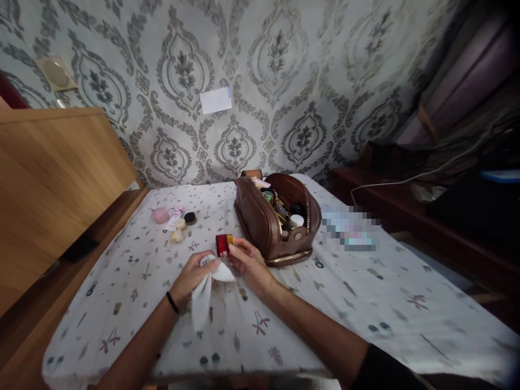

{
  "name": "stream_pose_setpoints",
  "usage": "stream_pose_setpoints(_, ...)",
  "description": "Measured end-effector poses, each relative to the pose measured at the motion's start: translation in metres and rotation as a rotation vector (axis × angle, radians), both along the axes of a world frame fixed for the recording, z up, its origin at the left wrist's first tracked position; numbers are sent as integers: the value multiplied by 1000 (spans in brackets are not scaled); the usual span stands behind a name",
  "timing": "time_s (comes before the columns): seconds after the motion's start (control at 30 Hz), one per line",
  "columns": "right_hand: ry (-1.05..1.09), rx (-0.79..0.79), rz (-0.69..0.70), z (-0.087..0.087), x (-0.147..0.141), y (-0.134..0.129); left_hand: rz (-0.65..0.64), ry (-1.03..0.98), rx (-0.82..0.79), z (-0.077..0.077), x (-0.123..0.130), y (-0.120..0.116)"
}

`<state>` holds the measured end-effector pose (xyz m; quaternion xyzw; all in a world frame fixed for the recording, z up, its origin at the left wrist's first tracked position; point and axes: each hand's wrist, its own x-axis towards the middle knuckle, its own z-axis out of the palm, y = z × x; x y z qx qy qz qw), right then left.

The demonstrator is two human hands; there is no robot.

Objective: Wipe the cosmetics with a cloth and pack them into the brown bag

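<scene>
My right hand (252, 266) grips a small red jar (222, 245) by its gold-coloured lid, holding it on its side above the patterned sheet. Just left of it, my left hand (196, 275) is closed on a white cloth (202, 303), which hangs down from the fingers. The cloth's upper edge is close to the jar; whether they touch I cannot tell. Beyond my right hand stands a brown toiletry bag (255, 216), unzipped, with several small jars and bottles inside, among them a white-lidded jar (296, 221).
On the sheet at left lie a pink round container (160, 215), a pink-and-white tube (175, 218), a black-lidded jar (189, 218) and small cream-coloured jars (177, 235). A pixelated item (350, 230) lies right of the bag. A wooden cabinet (60, 179) borders the left side.
</scene>
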<state>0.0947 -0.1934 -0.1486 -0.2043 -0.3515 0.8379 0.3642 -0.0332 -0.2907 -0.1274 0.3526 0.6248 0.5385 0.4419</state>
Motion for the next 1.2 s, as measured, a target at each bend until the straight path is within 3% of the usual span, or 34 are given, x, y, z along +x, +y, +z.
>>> stream_pose_setpoints(0.1, 11, -98, 17, 0, 0, 0, 108, 152, 100, 4, -6, -1)
stream_pose_setpoints(0.23, -9, -104, 97, 1, 0, -1, 274, 321, 219, 3, -9, -1)
stream_pose_setpoints(0.43, 18, -130, 124, 1, 1, -3, 285, -94, 270, -2, -7, 3)
stream_pose_setpoints(0.57, 38, -133, 139, -3, 0, -3, 255, -185, 345, -4, -9, 5)
stream_pose_setpoints(0.67, 35, -136, 164, -6, -1, -3, 230, 32, 419, -5, -7, 2)
stream_pose_setpoints(0.87, -62, -76, 273, -3, 0, -3, -35, 924, 540, -13, 3, -7)
stream_pose_setpoints(0.93, -86, -33, 312, -1, 1, -5, -54, 1124, 589, -17, 4, -7)
stream_pose_setpoints(1.03, -123, 44, 349, -1, 2, -8, -14, 1208, 583, -22, 2, -5)
stream_pose_setpoints(1.2, -179, 205, 333, -4, 0, -11, 60, 1032, 430, -23, -3, -7)
